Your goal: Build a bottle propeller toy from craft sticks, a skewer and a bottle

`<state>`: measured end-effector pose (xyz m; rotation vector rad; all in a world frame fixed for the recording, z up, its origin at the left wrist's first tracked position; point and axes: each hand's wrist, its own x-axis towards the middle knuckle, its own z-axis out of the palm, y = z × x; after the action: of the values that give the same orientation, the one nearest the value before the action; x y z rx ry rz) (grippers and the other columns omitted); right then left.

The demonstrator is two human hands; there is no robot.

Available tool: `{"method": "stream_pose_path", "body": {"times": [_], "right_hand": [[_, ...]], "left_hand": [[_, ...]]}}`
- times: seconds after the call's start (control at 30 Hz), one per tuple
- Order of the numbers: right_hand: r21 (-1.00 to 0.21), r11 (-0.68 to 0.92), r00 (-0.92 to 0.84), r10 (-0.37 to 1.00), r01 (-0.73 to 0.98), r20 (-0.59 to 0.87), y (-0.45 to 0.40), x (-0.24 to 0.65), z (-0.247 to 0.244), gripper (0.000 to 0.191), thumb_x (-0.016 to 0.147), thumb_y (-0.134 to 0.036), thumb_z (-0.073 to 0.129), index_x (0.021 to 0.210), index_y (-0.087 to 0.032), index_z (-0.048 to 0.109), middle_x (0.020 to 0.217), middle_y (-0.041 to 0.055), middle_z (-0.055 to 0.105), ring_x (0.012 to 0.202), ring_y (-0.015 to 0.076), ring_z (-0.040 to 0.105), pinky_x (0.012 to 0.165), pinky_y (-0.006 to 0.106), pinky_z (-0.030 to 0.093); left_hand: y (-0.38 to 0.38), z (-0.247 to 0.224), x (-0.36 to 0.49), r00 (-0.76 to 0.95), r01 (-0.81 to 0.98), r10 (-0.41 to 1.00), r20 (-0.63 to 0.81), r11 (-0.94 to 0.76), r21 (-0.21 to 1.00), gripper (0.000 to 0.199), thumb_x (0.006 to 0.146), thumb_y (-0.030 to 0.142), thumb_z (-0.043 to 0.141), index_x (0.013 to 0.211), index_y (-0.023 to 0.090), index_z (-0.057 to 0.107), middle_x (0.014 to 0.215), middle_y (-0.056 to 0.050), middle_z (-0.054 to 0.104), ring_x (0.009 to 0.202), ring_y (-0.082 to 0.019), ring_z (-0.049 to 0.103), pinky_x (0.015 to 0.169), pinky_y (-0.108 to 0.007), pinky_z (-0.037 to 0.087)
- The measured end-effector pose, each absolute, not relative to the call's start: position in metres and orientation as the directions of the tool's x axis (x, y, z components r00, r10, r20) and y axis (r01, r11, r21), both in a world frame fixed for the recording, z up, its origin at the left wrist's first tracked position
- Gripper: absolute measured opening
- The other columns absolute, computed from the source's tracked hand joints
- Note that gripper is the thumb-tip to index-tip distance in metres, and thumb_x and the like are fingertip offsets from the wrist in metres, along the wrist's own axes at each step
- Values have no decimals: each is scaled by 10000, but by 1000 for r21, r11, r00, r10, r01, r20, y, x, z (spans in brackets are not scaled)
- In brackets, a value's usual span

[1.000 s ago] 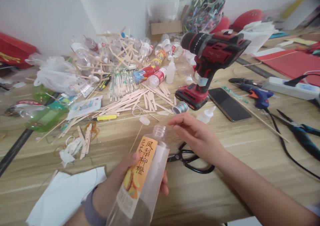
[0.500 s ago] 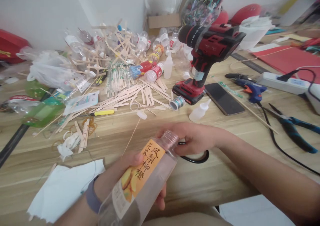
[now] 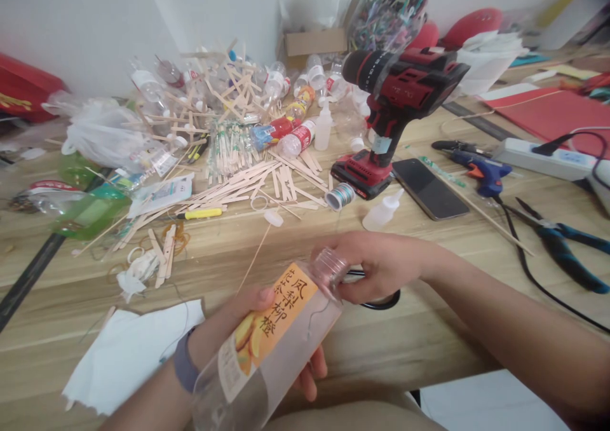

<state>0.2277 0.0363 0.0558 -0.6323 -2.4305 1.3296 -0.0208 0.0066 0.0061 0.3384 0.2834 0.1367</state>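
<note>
A clear plastic bottle (image 3: 295, 342) with an orange fruit label lies tilted across my lap side of the table, its open mouth toward the far right. My left hand (image 3: 260, 307) is wrapped round its body, thumb on the label and fingertips showing beneath. At the neck, my right hand (image 3: 376, 269) is closed with curled fingers behind and beside it; whether it also pinches thread is hidden. A dark curly thread (image 3: 312, 320) shows at the bottle's shoulder. Partly under my right hand is a black loop handle (image 3: 388, 302).
Beyond my hands stand a red cordless drill (image 3: 381, 119), a thread spool (image 3: 340, 197), a small squeeze bottle (image 3: 382, 212) and a phone (image 3: 431, 188). Wooden sticks (image 3: 238, 186) and bottles pile up behind. Pliers (image 3: 565, 240) and a glue gun (image 3: 483, 170) lie right; white paper (image 3: 128, 355) left.
The bottle and both hands have shifted slightly right in view, along with the whole scene. The curly thread now shows at the bottle's shoulder. Both hands keep their hold.
</note>
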Motion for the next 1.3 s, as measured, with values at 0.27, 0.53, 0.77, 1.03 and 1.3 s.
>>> {"method": "stream_pose_path", "body": {"times": [0.27, 0.53, 0.77, 1.03, 1.3], "right_hand": [[-878, 437, -894, 448, 196, 24, 37, 234, 60, 130, 918, -209, 549, 946, -150, 662, 982, 87, 710, 907, 167, 648, 821, 287, 511], [-949, 285, -840, 541, 132, 46, 28, 227, 53, 188, 958, -262, 471, 860, -172, 604, 862, 46, 641, 734, 129, 643, 647, 237, 557], [-971, 173, -765, 644, 162, -13, 19, 230, 38, 116, 940, -249, 507, 901, -191, 598, 853, 9, 634, 587, 79, 638, 495, 160, 543], [-973, 200, -697, 714, 118, 62, 14, 228, 33, 92, 913, -272, 569, 886, -188, 595, 786, -9, 642, 541, 76, 638, 482, 155, 532], [-924, 329, -551, 816, 197, 173, 7, 228, 31, 169, 907, -331, 586, 825, -188, 624, 760, 14, 707, 656, 119, 685, 602, 201, 544]], "left_hand": [[10, 4, -19, 968, -53, 130, -214, 942, 332, 589, 819, 561, 494, 1095, 57, 627, 914, -166, 719, 757, -245, 713, 663, -295, 510], [9, 2, -24, 970, -61, 131, -207, 948, 313, 699, 810, 601, 469, 1208, 33, 563, 916, -192, 722, 775, -259, 717, 637, -284, 506], [9, 3, -25, 969, -76, 142, -201, 949, 307, 689, 824, 591, 437, 1234, 48, 541, 915, -194, 726, 773, -264, 719, 668, -312, 518], [9, 4, -27, 959, -38, 133, -252, 936, 350, 680, 791, 639, 455, 1135, 71, 600, 908, -185, 731, 725, -266, 718, 586, -278, 490], [8, 6, -26, 948, -21, 121, -293, 947, 322, 689, 770, 644, 479, 1115, 62, 609, 895, -183, 726, 754, -254, 717, 615, -275, 489]]}}
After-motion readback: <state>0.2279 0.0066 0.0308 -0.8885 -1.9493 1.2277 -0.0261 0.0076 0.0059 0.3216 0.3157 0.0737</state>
